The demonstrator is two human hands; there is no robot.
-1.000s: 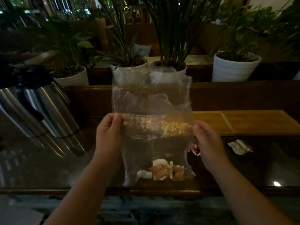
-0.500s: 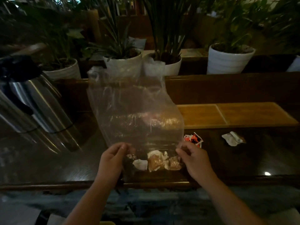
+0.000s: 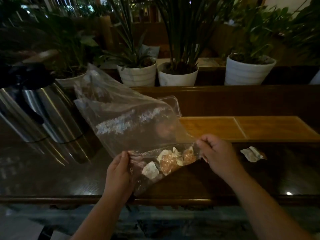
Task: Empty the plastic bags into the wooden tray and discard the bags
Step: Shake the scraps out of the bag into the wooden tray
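A clear plastic bag [image 3: 128,118] is held above the dark table, tilted, with its mouth up and to the left. Several wrapped sweets [image 3: 168,161], white and orange-brown, lie bunched at its bottom. My left hand [image 3: 119,174] grips the bag's lower left corner. My right hand [image 3: 218,153] pinches its lower right edge. The wooden tray [image 3: 270,127], light brown with two compartments, lies flat on the table beyond my right hand.
Two steel thermos jugs [image 3: 43,116] stand at the left. A crumpled white wrapper [image 3: 252,154] lies on the table to the right. White plant pots [image 3: 247,71] line a ledge behind the table's dark wooden back rail.
Both hands slid down from the bag's middle to its bottom corners. The bag has tipped, its open top swinging left and its right corner rising.
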